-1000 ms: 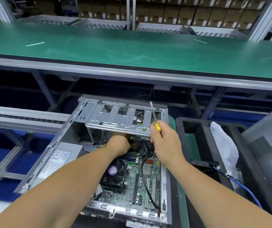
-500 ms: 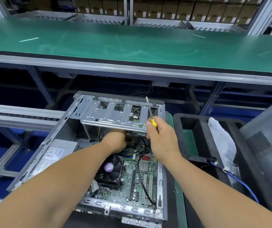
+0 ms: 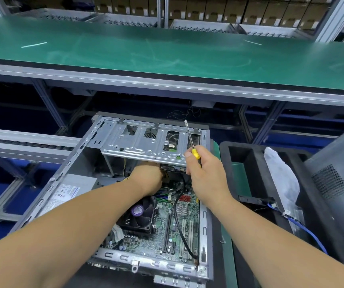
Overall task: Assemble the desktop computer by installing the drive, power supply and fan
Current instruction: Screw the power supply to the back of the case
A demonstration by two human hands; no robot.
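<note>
An open desktop case (image 3: 48,190) lies on its side in front of me. Its silver drive cage (image 3: 142,145) spans the far end. The motherboard (image 3: 179,231) with a black CPU fan (image 3: 140,217) fills the floor, and the power supply (image 3: 69,191) sits at the left wall. My left hand (image 3: 148,178) reaches under the cage edge; its fingers are hidden there. My right hand (image 3: 204,173) grips a yellow-handled screwdriver (image 3: 191,140), shaft pointing up and away over the cage's right end.
A black foam tray (image 3: 248,163) on the right holds a white plastic bag (image 3: 281,179) and a blue cable (image 3: 306,229). A grey case panel (image 3: 337,183) leans at far right. A green conveyor belt (image 3: 167,53) runs across behind, with a roller rail (image 3: 21,142) at left.
Both hands keep their places at the cage; the view has shifted slightly. The right hand still holds the screwdriver upright.
</note>
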